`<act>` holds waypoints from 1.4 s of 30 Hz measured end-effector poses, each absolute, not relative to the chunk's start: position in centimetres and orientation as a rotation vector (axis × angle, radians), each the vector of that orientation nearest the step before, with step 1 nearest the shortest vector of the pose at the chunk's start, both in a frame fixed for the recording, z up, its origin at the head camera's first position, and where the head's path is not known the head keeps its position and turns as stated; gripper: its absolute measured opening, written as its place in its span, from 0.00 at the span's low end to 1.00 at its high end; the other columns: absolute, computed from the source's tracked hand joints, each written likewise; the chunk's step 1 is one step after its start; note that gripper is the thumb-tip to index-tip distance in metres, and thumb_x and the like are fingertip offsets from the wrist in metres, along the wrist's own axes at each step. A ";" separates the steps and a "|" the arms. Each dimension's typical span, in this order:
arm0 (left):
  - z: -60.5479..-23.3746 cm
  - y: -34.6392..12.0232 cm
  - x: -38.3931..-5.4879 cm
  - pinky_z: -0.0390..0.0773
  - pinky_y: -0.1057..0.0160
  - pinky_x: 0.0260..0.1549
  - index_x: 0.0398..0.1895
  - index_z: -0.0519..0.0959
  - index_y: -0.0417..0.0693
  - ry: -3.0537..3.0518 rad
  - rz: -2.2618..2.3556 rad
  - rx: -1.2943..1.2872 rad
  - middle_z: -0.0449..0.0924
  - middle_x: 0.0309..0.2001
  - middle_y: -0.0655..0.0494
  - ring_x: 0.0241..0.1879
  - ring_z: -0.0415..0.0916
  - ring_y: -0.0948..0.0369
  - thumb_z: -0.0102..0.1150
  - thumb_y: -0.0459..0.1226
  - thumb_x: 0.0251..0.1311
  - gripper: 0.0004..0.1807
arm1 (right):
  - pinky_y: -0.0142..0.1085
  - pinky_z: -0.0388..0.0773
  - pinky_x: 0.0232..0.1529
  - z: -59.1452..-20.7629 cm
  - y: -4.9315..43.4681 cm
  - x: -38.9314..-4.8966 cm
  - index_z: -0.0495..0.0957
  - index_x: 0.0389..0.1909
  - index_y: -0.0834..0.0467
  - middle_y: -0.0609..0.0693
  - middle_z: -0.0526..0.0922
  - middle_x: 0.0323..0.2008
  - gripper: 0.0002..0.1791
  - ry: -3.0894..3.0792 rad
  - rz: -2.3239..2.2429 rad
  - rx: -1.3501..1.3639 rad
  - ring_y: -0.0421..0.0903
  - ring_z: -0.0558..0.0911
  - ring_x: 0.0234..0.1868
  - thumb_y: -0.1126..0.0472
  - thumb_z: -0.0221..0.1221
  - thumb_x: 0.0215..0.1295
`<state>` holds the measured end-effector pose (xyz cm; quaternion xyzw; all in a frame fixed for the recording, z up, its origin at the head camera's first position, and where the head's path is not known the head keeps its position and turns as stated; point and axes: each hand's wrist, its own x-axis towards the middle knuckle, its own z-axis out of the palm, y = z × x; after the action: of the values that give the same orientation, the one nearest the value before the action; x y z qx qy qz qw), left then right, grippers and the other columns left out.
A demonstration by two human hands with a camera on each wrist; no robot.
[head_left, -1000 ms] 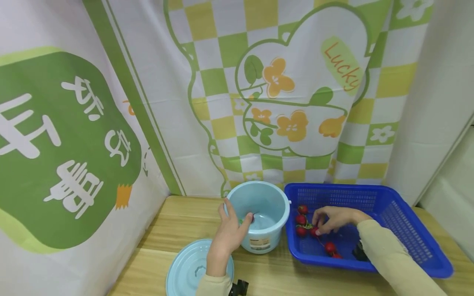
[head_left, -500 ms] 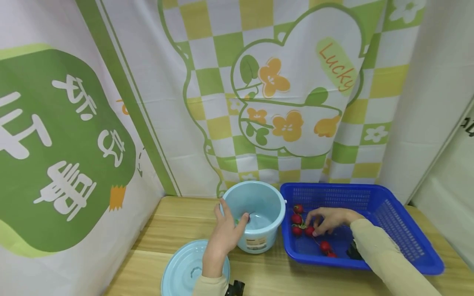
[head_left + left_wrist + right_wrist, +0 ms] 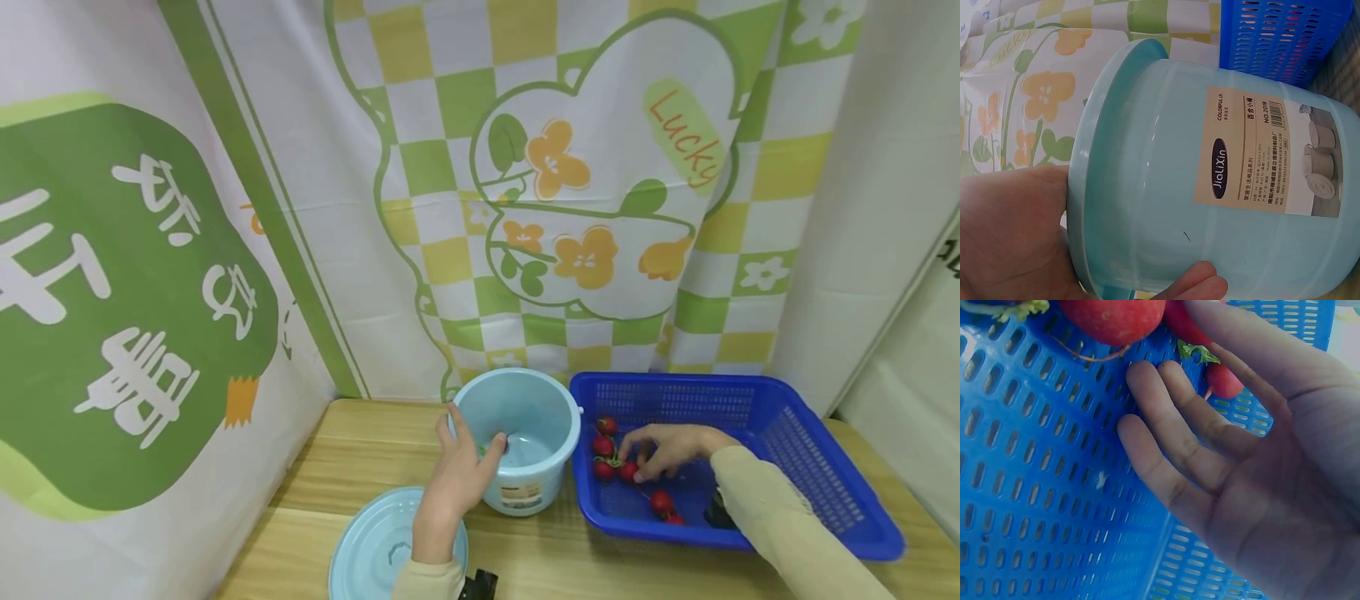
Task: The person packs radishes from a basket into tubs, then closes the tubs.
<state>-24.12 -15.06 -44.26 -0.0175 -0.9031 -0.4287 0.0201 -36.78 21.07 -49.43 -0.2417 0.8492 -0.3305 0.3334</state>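
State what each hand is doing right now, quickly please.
Left hand: holding the light-blue bucket.
Right hand: pinching a red radish in the blue basket.

sleeves (image 3: 780, 521): pale beige (the right one creased) | wrist cameras (image 3: 480, 585): black

Red radishes (image 3: 603, 447) in blue basket (image 3: 819, 463)

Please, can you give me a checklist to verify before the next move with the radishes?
1. Is the bucket upright? ok.
2. Is the lid off? ok, it lies on the table.
3. Is the left hand at the bucket's rim? ok.
4. Is the right hand at a radish? ok.
5. Is this one clear of other radishes? not ok, they crowd it.
6. Is the grip firm? cannot tell.
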 end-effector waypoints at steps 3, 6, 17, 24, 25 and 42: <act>-44.3 -15.0 -24.1 0.77 0.53 0.27 0.83 0.28 0.32 -2.800 -1.324 -0.050 0.27 0.80 0.24 0.30 0.78 0.49 0.49 0.57 0.79 0.55 | 0.50 0.83 0.42 -49.4 21.1 -36.8 0.82 0.54 0.55 0.54 0.80 0.41 0.16 2.218 -0.858 -0.637 0.50 0.81 0.41 0.64 0.70 0.67; -44.3 -15.0 -24.0 0.77 0.53 0.27 0.83 0.28 0.32 -2.799 -1.324 -0.051 0.27 0.80 0.24 0.30 0.78 0.49 0.49 0.57 0.79 0.55 | 0.50 0.83 0.42 -49.4 21.1 -36.8 0.82 0.54 0.55 0.54 0.79 0.42 0.16 2.218 -0.860 -0.652 0.51 0.81 0.42 0.65 0.70 0.67; -44.2 -15.0 -24.0 0.75 0.54 0.24 0.83 0.27 0.33 -2.807 -1.332 -0.050 0.26 0.80 0.25 0.26 0.77 0.51 0.48 0.57 0.80 0.55 | 0.49 0.82 0.40 -49.7 21.2 -36.8 0.81 0.52 0.56 0.55 0.80 0.42 0.15 2.219 -0.881 -0.697 0.51 0.80 0.41 0.67 0.70 0.66; -44.3 -15.0 -24.1 0.79 0.51 0.29 0.83 0.28 0.33 -2.809 -1.317 -0.043 0.27 0.80 0.24 0.34 0.81 0.46 0.48 0.57 0.80 0.55 | 0.44 0.83 0.36 -49.3 21.0 -37.0 0.82 0.48 0.61 0.54 0.82 0.41 0.14 2.236 -0.899 -0.751 0.48 0.81 0.38 0.66 0.72 0.63; -44.3 -15.0 -24.1 0.79 0.51 0.29 0.83 0.28 0.33 -2.809 -1.315 -0.043 0.27 0.80 0.25 0.34 0.81 0.46 0.48 0.57 0.80 0.55 | 0.43 0.83 0.35 -49.3 20.9 -37.0 0.83 0.48 0.61 0.54 0.82 0.41 0.14 2.241 -0.901 -0.753 0.48 0.81 0.38 0.66 0.72 0.63; -44.3 -15.0 -24.2 0.78 0.53 0.27 0.84 0.28 0.33 -2.804 -1.318 -0.030 0.26 0.81 0.25 0.32 0.80 0.49 0.48 0.58 0.79 0.55 | 0.49 0.85 0.39 -49.0 20.7 -37.4 0.78 0.51 0.63 0.55 0.84 0.43 0.18 2.252 -1.099 -0.760 0.52 0.86 0.41 0.62 0.72 0.65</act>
<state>-24.17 -14.96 -44.31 -0.0098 -0.9048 -0.4251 0.0216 -37.43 20.66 -49.00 -0.2805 0.8307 -0.4054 0.2586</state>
